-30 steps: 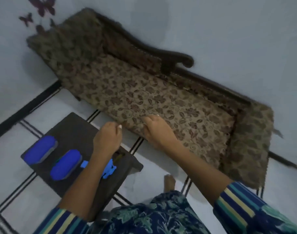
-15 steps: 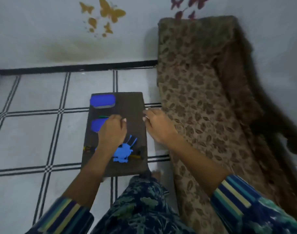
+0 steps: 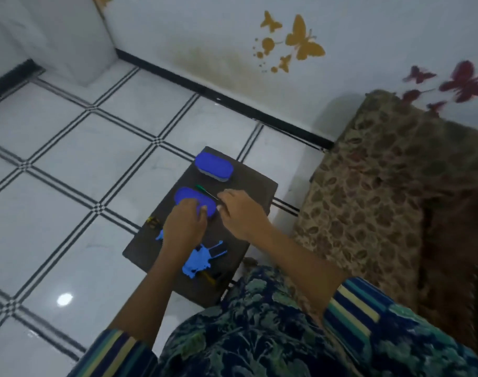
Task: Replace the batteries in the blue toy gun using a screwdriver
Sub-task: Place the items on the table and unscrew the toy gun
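Observation:
The blue toy gun (image 3: 197, 261) lies on a small dark table (image 3: 259, 186), partly under my left forearm. My left hand (image 3: 184, 227) rests with curled fingers and thumb on the near end of a blue oval case (image 3: 190, 197); whether it grips the case is unclear. A green-handled screwdriver (image 3: 204, 190) lies between that case and a second blue oval case (image 3: 214, 166). My right hand (image 3: 240, 213) has its fingertips pinched at the screwdriver's metal shaft. Yellow-and-black batteries lie at the table's left edge (image 3: 153, 221) and beside the gun (image 3: 209, 277).
The table stands on a white tiled floor (image 3: 69, 172) with black lines. A brown patterned sofa (image 3: 382, 200) runs close along the right. A white wall (image 3: 205, 36) with butterfly stickers is behind. My knee in patterned cloth (image 3: 246, 322) touches the table's near edge.
My head has turned left, so the table now sits at an angle. My right hand moved from the table's right edge to the screwdriver's shaft. My left hand stays over the near blue case.

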A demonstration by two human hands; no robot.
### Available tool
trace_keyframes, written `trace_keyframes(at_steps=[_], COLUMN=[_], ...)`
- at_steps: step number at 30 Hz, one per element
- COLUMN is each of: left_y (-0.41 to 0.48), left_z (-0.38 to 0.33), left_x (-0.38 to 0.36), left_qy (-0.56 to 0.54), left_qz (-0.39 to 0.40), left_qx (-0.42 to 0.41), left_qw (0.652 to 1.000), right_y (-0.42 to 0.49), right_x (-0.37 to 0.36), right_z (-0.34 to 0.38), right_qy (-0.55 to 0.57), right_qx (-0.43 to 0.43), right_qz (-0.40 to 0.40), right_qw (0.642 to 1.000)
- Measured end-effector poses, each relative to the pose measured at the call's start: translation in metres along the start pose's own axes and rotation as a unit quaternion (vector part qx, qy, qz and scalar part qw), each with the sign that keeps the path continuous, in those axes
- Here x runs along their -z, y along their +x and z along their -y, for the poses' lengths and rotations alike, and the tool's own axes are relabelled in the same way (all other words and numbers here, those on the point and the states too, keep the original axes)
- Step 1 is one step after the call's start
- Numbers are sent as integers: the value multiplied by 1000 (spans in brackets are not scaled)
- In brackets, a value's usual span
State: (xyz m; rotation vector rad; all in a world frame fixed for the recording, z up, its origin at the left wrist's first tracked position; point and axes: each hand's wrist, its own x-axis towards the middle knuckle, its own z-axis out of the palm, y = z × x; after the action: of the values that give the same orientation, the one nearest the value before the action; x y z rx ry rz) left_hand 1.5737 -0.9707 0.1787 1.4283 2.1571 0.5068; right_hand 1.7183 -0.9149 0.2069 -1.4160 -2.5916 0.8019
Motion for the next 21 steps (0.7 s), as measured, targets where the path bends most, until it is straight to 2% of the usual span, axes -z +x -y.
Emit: trace_keyframes(at_steps=[4,8,13,16,21], left_y=[18,42,60,75,103], left_z=[0,-3,-1,13,49], left_x=[-16,-29,-61,-88,-155], left_qy=[-14,5,-43,-65,-51], left_qz=[-51,-93,-140,-164,-175], left_qx=[69,156,220,225,220], left_qw=[996,983,964,958,958], right_y=[46,90,132,153,187], right_x=[-3,-7,-25,-50,-121], right_z=[-23,-48,-72,-84,-114], right_qy=[0,11,13,12,26], right_qx=[66,131,161,168,161], right_qz=[21,82,137,157,143], right_qw=[998,988,977,973,976])
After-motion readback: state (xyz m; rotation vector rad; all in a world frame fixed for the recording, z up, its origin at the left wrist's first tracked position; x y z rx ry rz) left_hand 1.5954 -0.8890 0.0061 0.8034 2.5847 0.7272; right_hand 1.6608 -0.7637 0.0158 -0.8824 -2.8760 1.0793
